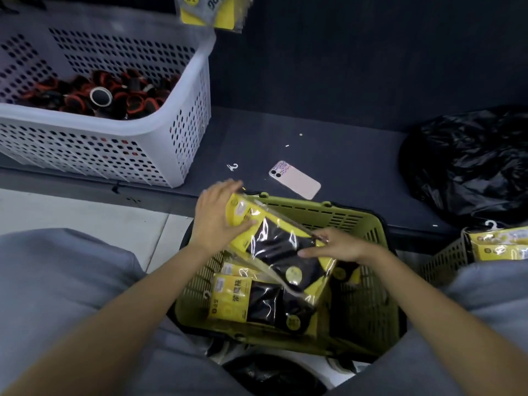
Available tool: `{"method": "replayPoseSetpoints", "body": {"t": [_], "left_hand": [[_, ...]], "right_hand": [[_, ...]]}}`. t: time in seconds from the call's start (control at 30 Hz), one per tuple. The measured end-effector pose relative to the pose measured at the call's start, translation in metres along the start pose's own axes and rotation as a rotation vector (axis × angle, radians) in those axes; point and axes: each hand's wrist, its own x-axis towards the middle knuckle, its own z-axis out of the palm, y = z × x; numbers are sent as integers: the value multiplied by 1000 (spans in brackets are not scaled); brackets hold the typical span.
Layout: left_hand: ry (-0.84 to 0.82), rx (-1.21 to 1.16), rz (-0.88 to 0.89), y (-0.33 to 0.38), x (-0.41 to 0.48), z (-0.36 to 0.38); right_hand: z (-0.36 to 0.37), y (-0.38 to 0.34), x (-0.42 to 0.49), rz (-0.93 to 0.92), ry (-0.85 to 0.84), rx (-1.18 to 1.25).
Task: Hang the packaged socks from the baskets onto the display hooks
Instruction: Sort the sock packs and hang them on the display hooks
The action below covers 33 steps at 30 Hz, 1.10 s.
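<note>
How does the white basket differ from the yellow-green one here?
The white basket sits on the dark ledge and holds black-and-red round items; the yellow-green basket sits lower, between the person's knees, and holds packaged socks. Both have perforated walls.

Grey trousers [57,281], bare forearms [128,310]

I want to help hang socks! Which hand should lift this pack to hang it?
Probably the left hand: it grips the sock pack at its yellow top end, nearer the hung packs. The right hand pinches its side edge.
</note>
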Motion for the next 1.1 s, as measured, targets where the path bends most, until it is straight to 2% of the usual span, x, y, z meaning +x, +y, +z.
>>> {"method": "replayPoseSetpoints", "body": {"t": [0.07, 0.1, 0.17, 0.2, 0.27, 0.37, 0.5, 0.6, 0.77, 0.97, 1.1], "left_hand": [[107, -195, -249, 7, 7, -9], [79, -359, -422, 11, 9, -12], [-108, -766, -702, 19, 12, -17], [-221, -949, -744, 23, 12, -19], [-351, -1142, -683, 25, 15, -21], [-282, -1186, -625, 29, 20, -24], [-154, -1057, -581, 31, 23, -35], [-75, -1022, -479, 38, 30, -45], [-37, -956, -322, 60, 46, -75], [129, -883, -220, 81, 78, -138], [229, -769, -82, 73, 95, -183]], "right_hand": [[-13, -7, -5, -50, 104, 158], [-17, -12, -8, -88, 134, 227], [-16, -25, -11, -163, 156, 331], [-13, -32, -11, -187, 164, 366], [-5, -39, -10, -222, 196, 402], [3, -43, -6, -225, 219, 374], [-3, -65, -6, -292, 276, 373], [-17, -98, -8, -428, 425, 422], [-29, -161, -7, -610, 648, 643], [-51, -222, -13, -725, 657, 666], [-64, -255, -17, -766, 663, 664]]}}
